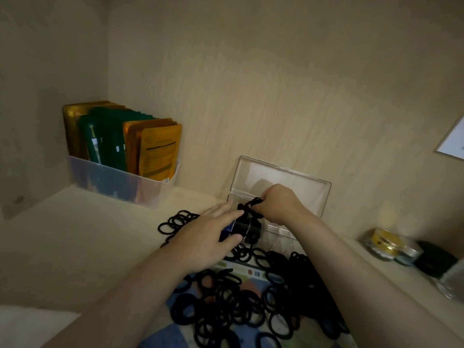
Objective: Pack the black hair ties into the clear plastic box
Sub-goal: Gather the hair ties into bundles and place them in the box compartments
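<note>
On the pale wooden shelf [75,247] I see a big pile of black hair ties [238,297] near me, on a colourful sheet [241,270]. Behind it sits the clear plastic box [276,238], lid [283,179] up against the back wall, some ties already inside. My left grip [213,232] lies spread flat on the box's left end. My right grip [278,204] pinches a small bunch of ties [253,204] over the box.

The box [278,182] at centre is showing clear, glossy plastic, the ties [238,305] lower down matt black cloth. The shelf [88,242] is looking like pale matt wood, the bin [113,184] at left frosted plastic.
</note>
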The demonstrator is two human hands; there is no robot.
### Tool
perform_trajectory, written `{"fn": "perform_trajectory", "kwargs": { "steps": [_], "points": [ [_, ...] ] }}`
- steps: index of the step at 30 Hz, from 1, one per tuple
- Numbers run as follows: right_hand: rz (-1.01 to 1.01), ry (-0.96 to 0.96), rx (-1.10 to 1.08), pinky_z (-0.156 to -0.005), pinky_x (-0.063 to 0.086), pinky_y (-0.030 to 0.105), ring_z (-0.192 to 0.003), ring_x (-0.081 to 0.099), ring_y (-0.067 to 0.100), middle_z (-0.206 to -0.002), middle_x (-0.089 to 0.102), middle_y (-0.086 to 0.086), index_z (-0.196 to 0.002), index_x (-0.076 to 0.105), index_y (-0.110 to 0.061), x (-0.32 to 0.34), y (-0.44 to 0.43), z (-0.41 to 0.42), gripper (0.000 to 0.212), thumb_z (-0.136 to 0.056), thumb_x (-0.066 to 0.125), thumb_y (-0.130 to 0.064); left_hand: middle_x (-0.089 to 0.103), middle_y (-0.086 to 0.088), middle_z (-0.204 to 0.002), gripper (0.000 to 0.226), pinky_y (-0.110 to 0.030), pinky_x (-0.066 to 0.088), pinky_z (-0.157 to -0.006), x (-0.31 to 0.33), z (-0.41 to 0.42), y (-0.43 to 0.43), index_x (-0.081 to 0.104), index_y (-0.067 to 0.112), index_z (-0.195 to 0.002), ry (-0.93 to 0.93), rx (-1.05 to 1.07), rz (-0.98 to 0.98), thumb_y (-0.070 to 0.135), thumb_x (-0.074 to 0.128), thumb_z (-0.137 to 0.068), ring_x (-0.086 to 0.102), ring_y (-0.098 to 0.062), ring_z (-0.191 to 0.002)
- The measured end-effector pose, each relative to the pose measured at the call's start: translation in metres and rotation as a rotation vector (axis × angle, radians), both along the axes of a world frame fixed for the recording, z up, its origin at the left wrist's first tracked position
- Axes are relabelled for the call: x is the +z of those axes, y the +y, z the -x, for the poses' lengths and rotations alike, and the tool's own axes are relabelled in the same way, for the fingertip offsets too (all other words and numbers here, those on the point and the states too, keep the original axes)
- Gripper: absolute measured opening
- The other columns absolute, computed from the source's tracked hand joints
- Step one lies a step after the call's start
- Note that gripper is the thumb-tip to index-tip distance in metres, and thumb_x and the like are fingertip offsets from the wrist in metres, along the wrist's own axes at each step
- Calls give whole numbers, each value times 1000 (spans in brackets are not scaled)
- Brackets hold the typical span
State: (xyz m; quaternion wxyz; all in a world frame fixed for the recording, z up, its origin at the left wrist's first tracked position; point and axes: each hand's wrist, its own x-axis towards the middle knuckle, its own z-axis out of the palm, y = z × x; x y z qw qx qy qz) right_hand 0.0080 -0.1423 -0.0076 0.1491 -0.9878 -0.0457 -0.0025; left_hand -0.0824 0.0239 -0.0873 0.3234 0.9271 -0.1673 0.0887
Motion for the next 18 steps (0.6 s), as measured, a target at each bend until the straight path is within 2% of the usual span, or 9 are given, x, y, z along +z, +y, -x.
{"fn": "perform_trajectory", "kwargs": {
  "steps": [2,4,8,9,13,16,18],
  "points": [
    [143,-11,5,-61,42,25,-76,60,21,-75,58,0,-84,62,-14,-2,4,-1,21,-83,68,-34,0,22,-164,60,-20,7,-115,0,-1,1,23,43,-155,5,-2,5,49,47,-100,0,4,-150],
    [240,-20,-2,-68,44,28,-81,59,22,-84,58,1,-93,60,-15,-3,8,0,16,-85,66,-28,1,22,-164,59,-20,7,-116,-1,-2,0,25,43,-154,4,-6,8,50,47,-100,0,4,-150],
    [400,-26,19,-75,46,31,-101,63,26,-111,63,7,-116,61,-10,-8,16,2,29,-88,61,-17,3,22,-164,58,-21,7,-117,-2,-1,0,27,43,-154,-1,-9,24,48,48,-100,1,4,-150],
    [404,-23,26,-74,46,31,-100,63,26,-110,63,7,-115,62,-11,-8,15,1,28,-88,61,-17,3,22,-164,58,-21,7,-117,-2,-1,0,27,42,-154,-3,-9,29,47,48,-100,1,4,-150],
    [314,-104,62,-64,44,27,-77,58,20,-84,59,-1,-95,65,-14,-10,5,1,17,-82,66,-24,5,22,-164,57,-21,8,-118,-2,-1,1,28,43,-153,-12,-5,38,45,48,-101,2,5,-149],
    [175,-222,107,-66,47,29,-82,58,19,-87,57,-4,-96,60,-18,-14,-4,7,19,-79,68,-19,7,22,-164,55,-19,7,-116,-3,-1,0,30,43,-153,-17,1,47,43,49,-101,4,5,-149],
    [77,-220,158,-73,53,32,-89,62,18,-93,63,-6,-88,62,-26,-15,-9,10,15,-78,67,-15,8,21,-164,54,-19,8,-117,-3,-1,0,31,42,-152,-20,3,50,42,49,-101,4,5,-149]
  ]
}}
